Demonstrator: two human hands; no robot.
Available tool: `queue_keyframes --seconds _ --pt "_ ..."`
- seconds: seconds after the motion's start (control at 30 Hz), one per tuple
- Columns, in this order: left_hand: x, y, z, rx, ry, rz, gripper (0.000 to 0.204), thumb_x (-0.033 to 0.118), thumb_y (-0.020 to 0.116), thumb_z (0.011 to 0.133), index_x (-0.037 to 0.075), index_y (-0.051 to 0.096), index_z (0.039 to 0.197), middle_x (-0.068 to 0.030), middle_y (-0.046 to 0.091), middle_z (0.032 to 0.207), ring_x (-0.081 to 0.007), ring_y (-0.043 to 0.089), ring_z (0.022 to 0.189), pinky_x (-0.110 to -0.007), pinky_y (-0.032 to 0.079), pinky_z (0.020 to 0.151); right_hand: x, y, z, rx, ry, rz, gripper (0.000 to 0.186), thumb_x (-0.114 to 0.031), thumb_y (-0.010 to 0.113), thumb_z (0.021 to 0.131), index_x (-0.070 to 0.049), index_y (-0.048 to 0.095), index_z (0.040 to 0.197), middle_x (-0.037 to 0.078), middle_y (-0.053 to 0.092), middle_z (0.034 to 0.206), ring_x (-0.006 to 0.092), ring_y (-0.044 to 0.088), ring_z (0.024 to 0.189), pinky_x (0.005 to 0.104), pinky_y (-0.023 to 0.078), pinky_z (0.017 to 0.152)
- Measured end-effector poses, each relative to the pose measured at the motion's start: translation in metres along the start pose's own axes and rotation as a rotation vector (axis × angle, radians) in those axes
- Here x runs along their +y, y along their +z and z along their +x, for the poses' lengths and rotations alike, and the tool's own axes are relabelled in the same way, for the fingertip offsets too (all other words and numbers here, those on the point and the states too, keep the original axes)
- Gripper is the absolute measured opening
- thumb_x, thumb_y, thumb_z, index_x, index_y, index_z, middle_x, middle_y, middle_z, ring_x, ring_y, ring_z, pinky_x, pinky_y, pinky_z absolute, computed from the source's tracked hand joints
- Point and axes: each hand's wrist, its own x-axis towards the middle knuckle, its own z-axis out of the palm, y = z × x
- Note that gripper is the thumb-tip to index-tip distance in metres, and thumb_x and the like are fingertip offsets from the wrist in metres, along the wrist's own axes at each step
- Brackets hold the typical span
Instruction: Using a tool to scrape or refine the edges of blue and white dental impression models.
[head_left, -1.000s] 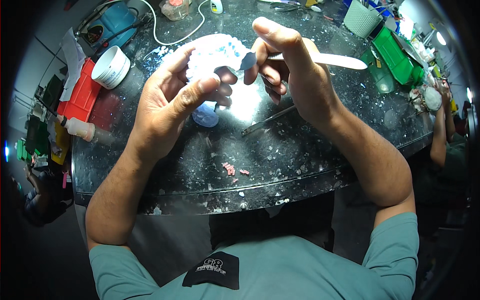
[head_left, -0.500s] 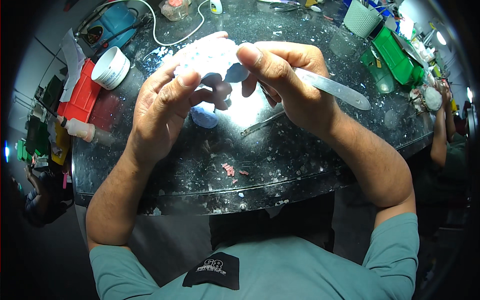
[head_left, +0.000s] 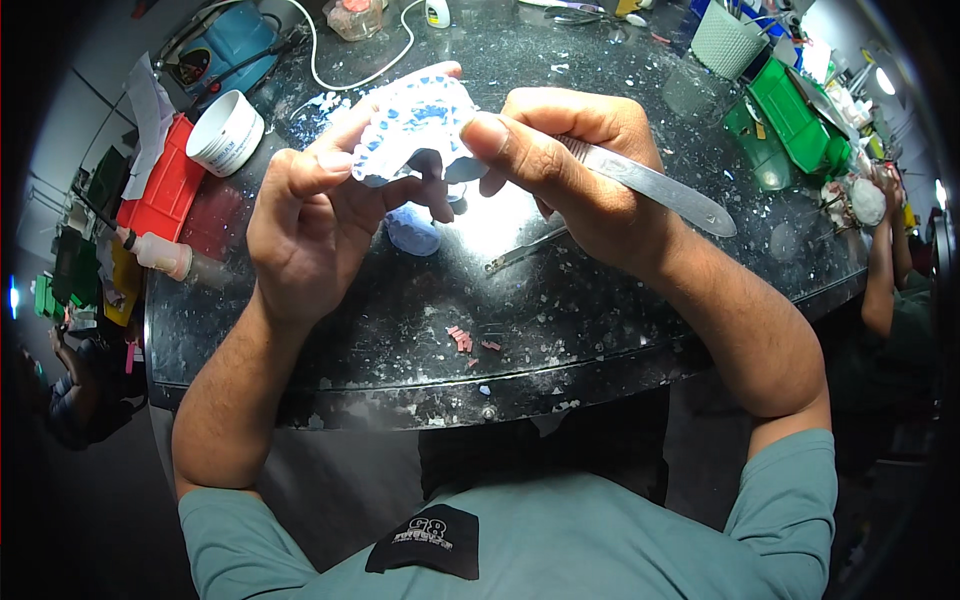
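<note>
Under the bright light, a pale blue-white plaster dental cast [head_left: 412, 125] with darker blue marks along its tooth row is held up above the bench. My left hand [head_left: 315, 215] is closed around its left side and underside, the thumb on its edge. At its right edge, the thumb of my right hand [head_left: 580, 165] presses near the teeth. That hand grips a flat metal scalpel handle [head_left: 670, 190], its rounded end pointing right; the blade end is hidden by the fingers. A blue plaster piece [head_left: 412, 232] lies on the bench beneath the cast.
On the black bench [head_left: 350, 340] lie a slim metal strip [head_left: 520, 252] and small pink bits [head_left: 461, 338]. To the left are a white tub [head_left: 226, 135], a red bin [head_left: 160, 185] and a bottle [head_left: 160, 255]. A green bin [head_left: 795, 115] stands right, near another person's arm [head_left: 880, 260].
The cast has tilted, so its tooth row and blue marks show more clearly. My left thumb has shifted left along its edge. The right hand with the scalpel has moved slightly.
</note>
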Motion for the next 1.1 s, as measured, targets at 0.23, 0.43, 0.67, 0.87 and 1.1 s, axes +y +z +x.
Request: queue_keyframes --seconds 0.23,0.43,0.67,0.87,1.1 --pt "0.002 -0.003 0.003 0.052 0.058 0.165 0.065 0.024 0.037 0.094 -0.009 0.033 0.15 -0.0194 0.055 0.135 -0.0172 0.06 0.102 -0.036 0.054 0.089 0.015 0.006 0.005 0.104 0.014 0.055 0.031 -0.032 0.068 0.095 -0.002 0.074 0.089 0.002 0.063 0.066 0.0057 0.055 0.061 0.0258 0.043 0.053" --pt "0.0 0.005 0.005 0.097 0.087 0.168 0.058 0.007 0.044 0.097 -0.008 0.031 0.151 -0.0189 0.058 0.129 -0.0182 0.061 0.105 -0.031 0.055 0.085 0.025 0.001 0.01 0.069 0.186 0.28 0.029 -0.028 0.064 0.098 -0.001 0.07 0.103 0.002 0.066 0.077 0.0073 0.063 0.066 0.0221 0.052 0.056" --pt "0.001 0.002 0.006 0.122 0.095 0.239 0.052 0.002 0.054 0.099 -0.007 0.038 0.147 -0.0186 0.061 0.13 -0.0234 0.065 0.112 -0.032 0.055 0.09 0.031 -0.001 0.013 0.046 0.248 0.311 0.023 -0.019 0.063 0.096 0.002 0.068 0.104 0.008 0.068 0.087 0.0069 0.065 0.073 0.0199 0.052 0.055" --pt "-0.001 0.002 0.004 0.079 0.156 0.327 0.049 0.0 0.056 0.097 -0.004 0.045 0.145 -0.0157 0.06 0.135 -0.0225 0.061 0.12 -0.034 0.05 0.101 0.029 0.001 0.011 0.051 0.177 0.291 0.024 -0.017 0.061 0.096 0.003 0.068 0.106 0.008 0.069 0.089 0.0107 0.068 0.078 0.0218 0.054 0.058" --pt "0.0 0.003 0.005 0.089 0.202 0.364 0.048 -0.005 0.053 0.095 -0.004 0.049 0.143 -0.016 0.054 0.145 -0.0203 0.054 0.13 -0.033 0.042 0.11 0.031 0.0 0.011 0.064 0.127 0.263 0.026 -0.017 0.061 0.095 0.003 0.068 0.11 0.008 0.071 0.091 0.0126 0.069 0.079 0.0237 0.055 0.06"
